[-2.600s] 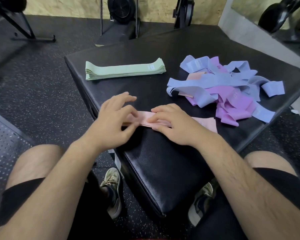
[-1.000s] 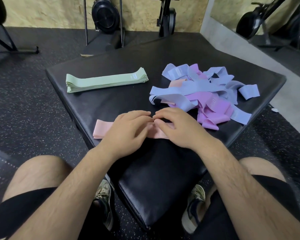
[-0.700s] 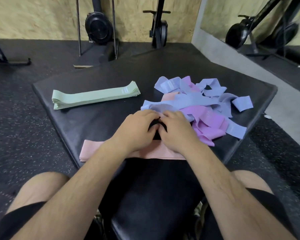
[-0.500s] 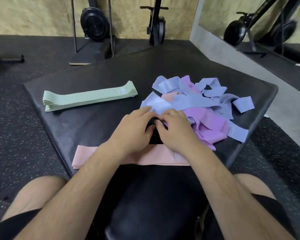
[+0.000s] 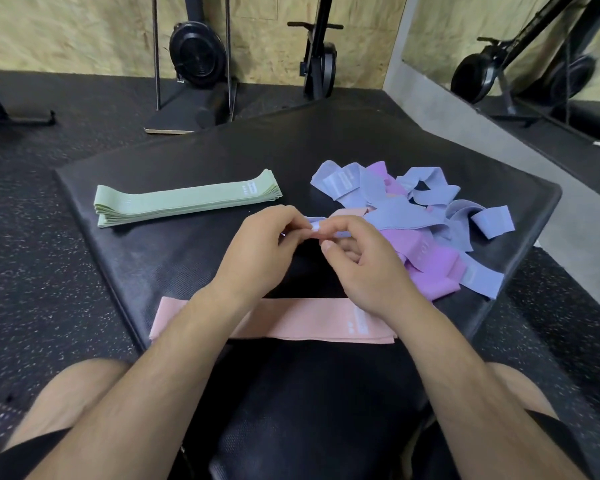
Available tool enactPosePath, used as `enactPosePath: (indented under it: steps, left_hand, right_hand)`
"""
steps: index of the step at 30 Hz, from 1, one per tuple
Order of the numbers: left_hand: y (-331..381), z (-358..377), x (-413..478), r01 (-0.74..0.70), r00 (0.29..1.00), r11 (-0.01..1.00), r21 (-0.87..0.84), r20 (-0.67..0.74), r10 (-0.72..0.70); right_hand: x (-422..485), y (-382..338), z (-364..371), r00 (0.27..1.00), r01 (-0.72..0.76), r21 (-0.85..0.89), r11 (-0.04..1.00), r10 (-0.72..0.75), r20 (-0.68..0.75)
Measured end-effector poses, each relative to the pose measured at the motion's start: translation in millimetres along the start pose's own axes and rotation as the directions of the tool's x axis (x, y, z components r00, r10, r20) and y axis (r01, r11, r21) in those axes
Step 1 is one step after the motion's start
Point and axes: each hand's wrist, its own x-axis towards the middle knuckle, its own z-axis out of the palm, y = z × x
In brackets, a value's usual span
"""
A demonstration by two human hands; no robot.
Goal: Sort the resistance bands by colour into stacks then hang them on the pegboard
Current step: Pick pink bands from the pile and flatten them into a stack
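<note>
Black tabletop (image 5: 291,150): unsorted blue/purple pile (image 5: 426,237) on the right, green stack (image 5: 187,200) squared off far left. Pink band (image 5: 291,323) lies flat at the near edge, probably seeding its stack. Left hand (image 5: 260,258) and right hand (image 5: 364,268) both pinch one blue band (image 5: 317,223) at the pile's edge, likely to tease it free.

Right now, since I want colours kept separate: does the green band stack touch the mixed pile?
Apart. The head view shows bare black pad between the green band stack and the mixed pile.
</note>
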Motion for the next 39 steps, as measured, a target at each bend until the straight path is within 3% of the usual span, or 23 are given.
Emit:
enactPosePath:
  steps: [4,8,13,18,22,24,27,32,39]
  left_hand:
    - [0,-5,-5,0.005,1.0,1.0,-0.022,-0.007,-0.005]
    - [1,-11,-10,-0.013,0.995,0.998,-0.062,-0.103,0.007]
    - [9,-20,-14,-0.052,0.981,0.994,-0.093,-0.189,0.033]
    - [11,-40,-12,-0.056,0.915,0.974,-0.219,-0.403,-0.038]
    - [14,-42,-16,-0.051,0.932,0.978,-0.203,-0.362,-0.027]
    - [18,-39,-18,-0.061,0.937,0.98,-0.191,-0.348,-0.01]
    - [19,-37,-19,-0.052,0.944,0.977,-0.206,-0.328,-0.019]
    - [15,-35,-20,-0.055,0.952,0.995,-0.078,-0.303,0.029]
    - [13,-43,-20,-0.057,0.88,0.967,-0.249,-0.47,-0.069]
  right_hand:
    - [0,0,3,0.999,-0.004,0.007,1.0,0.003,0.048]
    - [1,-4,5,1.0,-0.017,-0.001,1.0,0.017,-0.011]
    - [7,-2,-1,0.996,-0.041,-0.145,0.989,0.029,-0.087]
    - [17,6,-25,0.991,-0.123,-0.352,0.928,0.095,-0.098]
    - [18,1,-22,0.992,-0.126,-0.487,0.864,0.106,-0.069]
    - [14,-7,-11,0.998,-0.043,-0.549,0.835,0.013,-0.059]
    - [11,-10,7,0.993,0.092,-0.448,0.889,-0.118,-0.031]
    - [20,6,12,0.996,0.068,-0.496,0.866,-0.091,-0.022]
    - [27,6,-3,0.99,-0.015,-0.498,0.867,-0.057,-0.129]
